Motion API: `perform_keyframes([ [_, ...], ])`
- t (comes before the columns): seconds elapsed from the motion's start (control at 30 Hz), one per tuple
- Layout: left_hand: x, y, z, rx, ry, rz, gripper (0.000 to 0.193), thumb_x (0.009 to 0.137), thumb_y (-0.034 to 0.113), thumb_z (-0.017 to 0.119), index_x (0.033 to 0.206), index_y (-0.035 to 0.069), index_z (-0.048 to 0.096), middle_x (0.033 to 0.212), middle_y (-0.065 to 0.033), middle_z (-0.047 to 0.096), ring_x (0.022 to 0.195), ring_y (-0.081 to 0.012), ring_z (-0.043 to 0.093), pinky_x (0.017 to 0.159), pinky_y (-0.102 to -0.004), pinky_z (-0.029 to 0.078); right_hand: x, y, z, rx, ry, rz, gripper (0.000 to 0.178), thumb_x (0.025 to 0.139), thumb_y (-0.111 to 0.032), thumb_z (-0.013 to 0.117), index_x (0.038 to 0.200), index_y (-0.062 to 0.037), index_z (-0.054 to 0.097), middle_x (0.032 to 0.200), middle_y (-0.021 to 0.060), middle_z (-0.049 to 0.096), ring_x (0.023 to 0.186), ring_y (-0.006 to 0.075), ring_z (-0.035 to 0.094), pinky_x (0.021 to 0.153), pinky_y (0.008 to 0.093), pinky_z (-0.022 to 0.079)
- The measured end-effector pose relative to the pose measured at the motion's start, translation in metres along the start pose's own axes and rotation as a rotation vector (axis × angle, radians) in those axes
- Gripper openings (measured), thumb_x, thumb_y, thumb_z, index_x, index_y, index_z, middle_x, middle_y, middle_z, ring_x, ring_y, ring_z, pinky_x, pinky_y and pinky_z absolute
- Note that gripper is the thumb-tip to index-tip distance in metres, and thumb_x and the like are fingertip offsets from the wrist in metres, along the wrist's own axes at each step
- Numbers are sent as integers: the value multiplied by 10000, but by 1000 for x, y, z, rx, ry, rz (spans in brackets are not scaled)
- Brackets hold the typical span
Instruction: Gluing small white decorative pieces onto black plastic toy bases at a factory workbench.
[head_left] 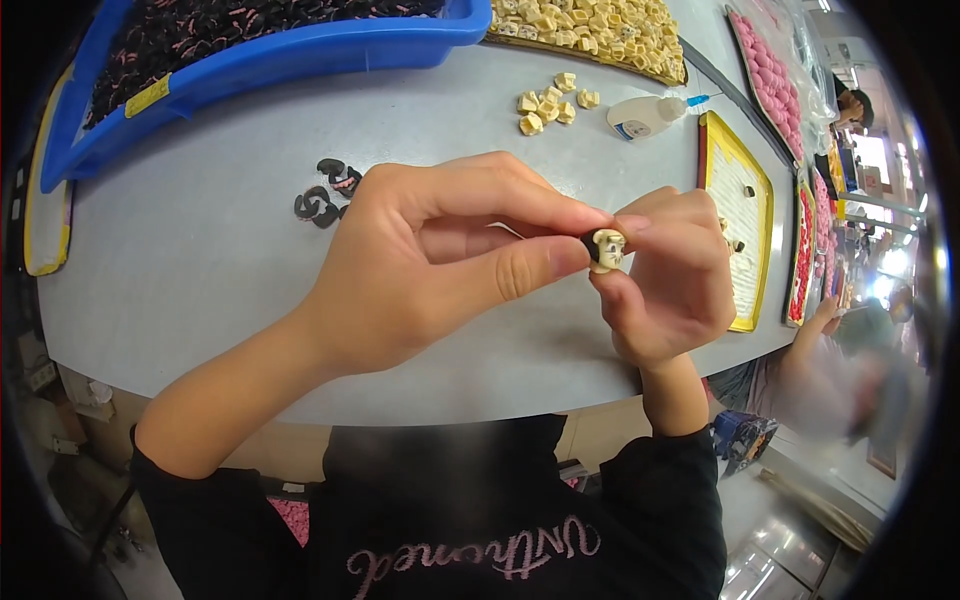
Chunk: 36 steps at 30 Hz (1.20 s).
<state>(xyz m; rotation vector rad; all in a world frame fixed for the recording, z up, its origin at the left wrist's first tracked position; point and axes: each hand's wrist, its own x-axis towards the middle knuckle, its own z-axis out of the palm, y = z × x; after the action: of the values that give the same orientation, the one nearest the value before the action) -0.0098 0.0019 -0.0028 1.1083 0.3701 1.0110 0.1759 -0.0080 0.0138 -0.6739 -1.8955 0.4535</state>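
Above the middle of the table, my two hands meet at a small cream toy head (pixel 610 252) with a painted face. My right hand (pixel 685 275) pinches the head between thumb and fingers. From the other side, thumb and forefinger of my left hand (pixel 395 265) close on a curved black hair piece (pixel 590 248) that touches the back of the head. Most of this piece is hidden by my fingertips. Several loose black hair pieces (pixel 318 207) lie on the table beyond my left wrist. Past my fingers sits a small group of cream heads (pixel 550 105).
A blue bin (pixel 300 52) of black and pink pieces stands at the far left. Cream heads fill a tray (pixel 590 28) at the back. Right of centre lie a squeeze bottle (pixel 645 117) with a blue needle tip and a yellow-rimmed tray (pixel 766 240). Another person (pixel 850 375) is at right.
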Motion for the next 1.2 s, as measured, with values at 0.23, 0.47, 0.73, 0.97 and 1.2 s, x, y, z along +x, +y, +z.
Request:
perform_keyframes([
  [0.23, -1, -1, 2, -148, 21, -122, 220, 817, 14, 536, 1014, -58, 605, 913, -138, 578, 788, -155, 552, 700, -256, 462, -2, 1, -1, 42, 6, 31, 381, 560, 76, 726, 902, 35, 566, 785, 101, 594, 629, 142, 554, 543, 229, 429],
  [0.47, 1, 1, 2, -192, -18, -170, 250, 742, -21, 558, 982, -55, 617, 906, -136, 581, 794, -152, 551, 711, -261, 456, -4, 1, -1, -12, 4, -31, 389, 519, 80, 732, 869, 38, 567, 759, 98, 592, 594, 144, 548, 496, 228, 436],
  [0.73, 0, 7, 4, -324, -6, -326, 175, 666, -68, 560, 820, 16, 548, 839, -81, 534, 765, -119, 524, 657, -226, 448, -3, -4, 4, 19, 8, -56, 387, 502, 91, 736, 849, 19, 578, 739, 90, 598, 575, 148, 550, 488, 228, 432],
  [0.97, 1, -1, 1, -314, -49, -328, 180, 657, -81, 553, 787, 33, 504, 832, -58, 496, 732, -92, 491, 609, -209, 438, -5, -5, 5, -13, -17, -35, 398, 490, 96, 740, 849, 12, 590, 726, 78, 594, 573, 147, 553, 477, 228, 428],
  [1.2, 0, 0, 3, -261, -44, -304, 189, 658, -81, 546, 797, 35, 492, 846, -59, 489, 733, -88, 485, 609, -210, 438, -5, -7, 7, -13, -28, -33, 402, 484, 92, 754, 839, -1, 589, 712, 68, 581, 555, 142, 548, 459, 220, 419],
])
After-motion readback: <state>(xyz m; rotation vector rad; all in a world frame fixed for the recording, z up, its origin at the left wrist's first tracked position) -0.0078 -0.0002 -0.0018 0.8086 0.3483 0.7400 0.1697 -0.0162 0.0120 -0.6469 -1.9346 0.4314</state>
